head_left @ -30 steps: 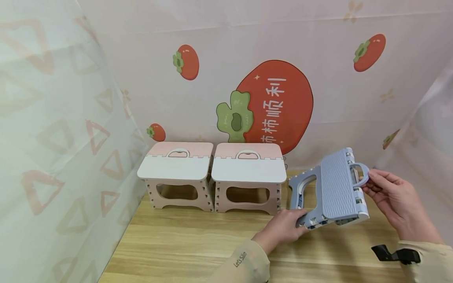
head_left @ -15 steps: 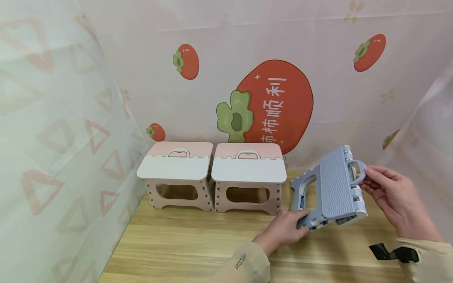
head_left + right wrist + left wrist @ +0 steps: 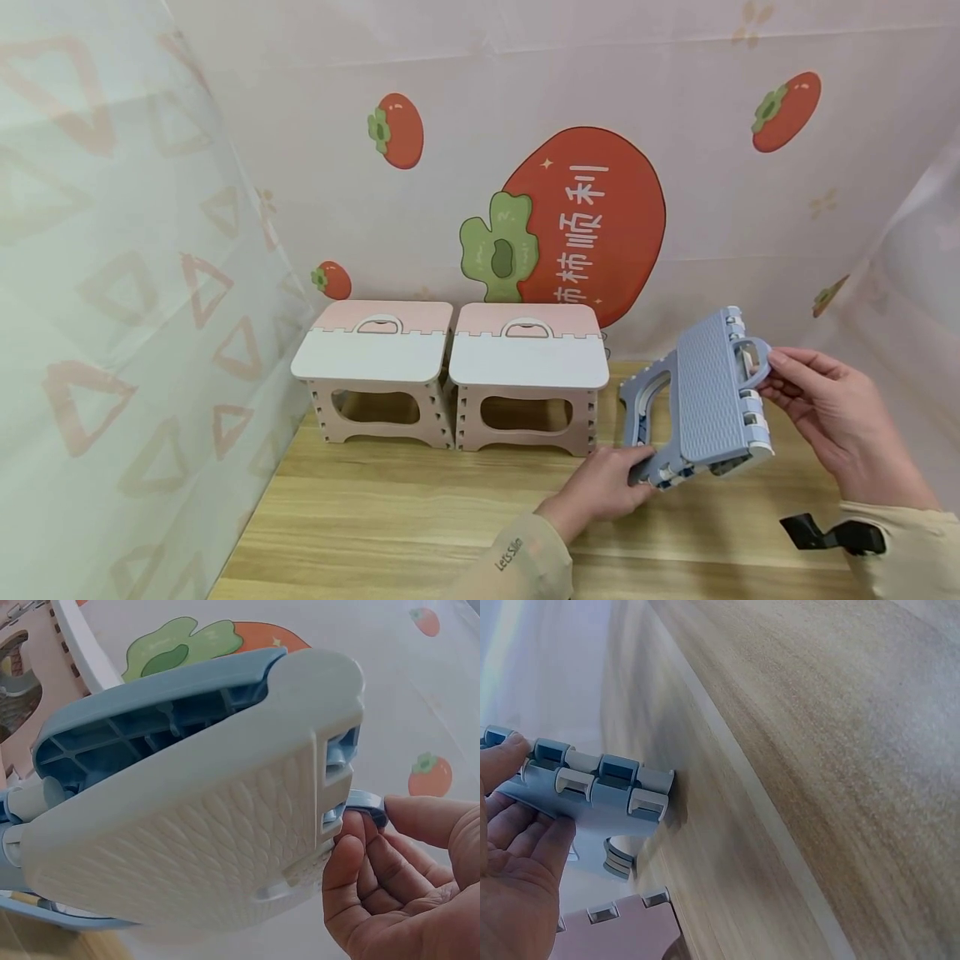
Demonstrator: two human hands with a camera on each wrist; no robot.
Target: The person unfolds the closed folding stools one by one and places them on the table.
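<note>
A blue and white folding stool (image 3: 712,392) stands tilted and partly folded on the right of the table, its textured blue top steeply slanted. My left hand (image 3: 603,483) grips the hinged edge of its leg panel low on the near side; the left wrist view shows the thumb on one face and the fingers (image 3: 532,832) behind. On the other side my right hand (image 3: 832,408) pinches the stool's loop handle (image 3: 757,367) between thumb and curled fingers. From the right wrist view, the white textured half of the seat (image 3: 187,817) hangs close to the blue half.
Two pink and white folding stools (image 3: 375,358), (image 3: 528,358) stand unfolded side by side at the back left. They rest on a wood-grain table (image 3: 360,517). A printed cloth backdrop (image 3: 480,92) rises behind, and a pale cloth side (image 3: 127,317) closes off the left.
My right hand and the stool's handle edge have shifted slightly left, and the stool's top has turned a little steeper. The left hand keeps its hold. Both pink stools stay put.
</note>
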